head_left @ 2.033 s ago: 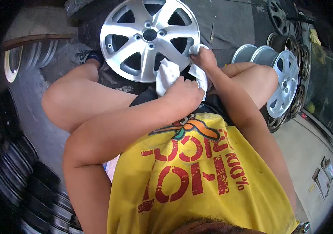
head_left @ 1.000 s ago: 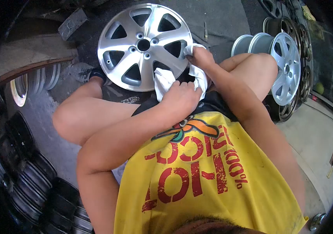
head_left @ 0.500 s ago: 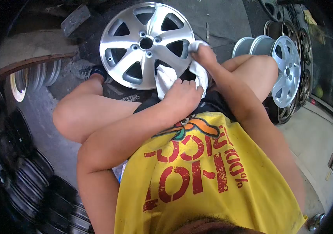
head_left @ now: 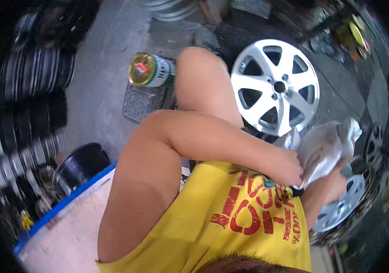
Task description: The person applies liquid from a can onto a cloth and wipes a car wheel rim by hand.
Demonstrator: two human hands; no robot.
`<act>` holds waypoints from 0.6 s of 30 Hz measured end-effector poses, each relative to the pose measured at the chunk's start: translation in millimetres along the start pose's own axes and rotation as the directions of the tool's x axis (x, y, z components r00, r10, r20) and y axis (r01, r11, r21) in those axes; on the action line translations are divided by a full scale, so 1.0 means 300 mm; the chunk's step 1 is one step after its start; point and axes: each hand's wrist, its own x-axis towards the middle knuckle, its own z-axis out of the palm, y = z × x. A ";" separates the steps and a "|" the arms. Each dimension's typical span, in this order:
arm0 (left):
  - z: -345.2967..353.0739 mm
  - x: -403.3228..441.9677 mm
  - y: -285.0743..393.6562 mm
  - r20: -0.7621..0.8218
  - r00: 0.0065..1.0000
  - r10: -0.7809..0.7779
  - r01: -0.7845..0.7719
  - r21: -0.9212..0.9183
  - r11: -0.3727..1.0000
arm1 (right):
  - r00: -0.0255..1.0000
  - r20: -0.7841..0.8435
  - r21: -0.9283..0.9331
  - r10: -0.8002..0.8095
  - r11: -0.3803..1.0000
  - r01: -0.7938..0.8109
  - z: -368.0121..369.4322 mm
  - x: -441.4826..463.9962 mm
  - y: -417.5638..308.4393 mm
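A white cloth [head_left: 319,150], smeared by motion, is bunched up between my two hands. My left hand [head_left: 290,169] reaches across my body with its fingers closed on the cloth's near edge. My right hand [head_left: 338,169] is mostly hidden behind the cloth, which it grips from the far side. Just beyond the hands, a silver alloy wheel [head_left: 282,109] lies face up on the ground, its spokes and centre hole showing. Neither hand touches it.
A large can [head_left: 159,70] with a gold lid stands left of my knee. Stacked wheel rims [head_left: 35,73] line the left side, with a black rim [head_left: 80,166] by a blue-edged board [head_left: 67,207]. Another silver wheel [head_left: 340,207] sits at the right.
The view has swung left, bringing the can and board into sight. The cloth, held in both hands, is raised and spread wider, away from the wheel.
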 end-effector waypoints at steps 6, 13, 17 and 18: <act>-0.329 -0.268 0.109 0.020 0.983 -0.182 0.182 -0.208 0.961 | 0.891 0.404 0.077 0.208 0.962 -0.260 0.414 -0.082 0.100; -0.341 -1.058 -0.089 -0.641 -0.207 -0.739 -0.046 -0.748 0.662 | 0.526 0.624 -0.053 0.579 0.702 -0.710 0.924 -0.114 0.388; 0.018 -1.562 -0.444 -0.450 -0.740 -0.500 0.365 -0.893 0.263 | 0.662 0.565 -0.289 0.493 0.869 -0.401 1.064 -0.084 0.676; 0.057 -1.622 -0.480 -0.423 -0.755 -0.502 0.434 -0.895 0.103 | 0.677 0.611 -0.259 0.410 0.912 -0.319 1.090 -0.088 0.752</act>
